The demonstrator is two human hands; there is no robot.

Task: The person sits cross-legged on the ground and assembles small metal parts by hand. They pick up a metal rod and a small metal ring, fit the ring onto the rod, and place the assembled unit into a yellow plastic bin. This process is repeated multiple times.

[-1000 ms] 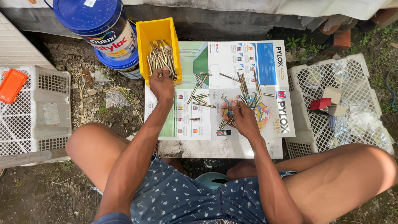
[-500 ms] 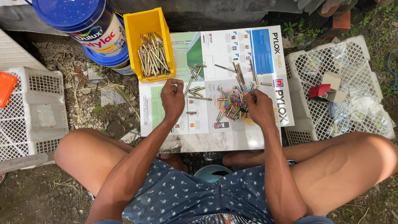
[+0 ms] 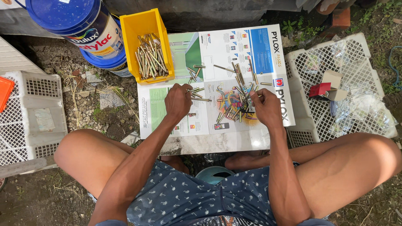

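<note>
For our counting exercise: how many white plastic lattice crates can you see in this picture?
2. One white crate sits at the left edge, beside the person's knee; the other white crate lies right of the printed sheet. Both are partly cropped or covered.

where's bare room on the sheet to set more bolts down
Bare: the green printed sheet left of the left hand, and the near strip. Crowded: loose bolts between the hands and beyond the right hand; yellow bin half full.

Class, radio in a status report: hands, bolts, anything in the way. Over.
Left hand on loose brass-coloured bolts; right hand at the scattered pile. Yellow plastic bin part-filled. Nothing between.
</note>
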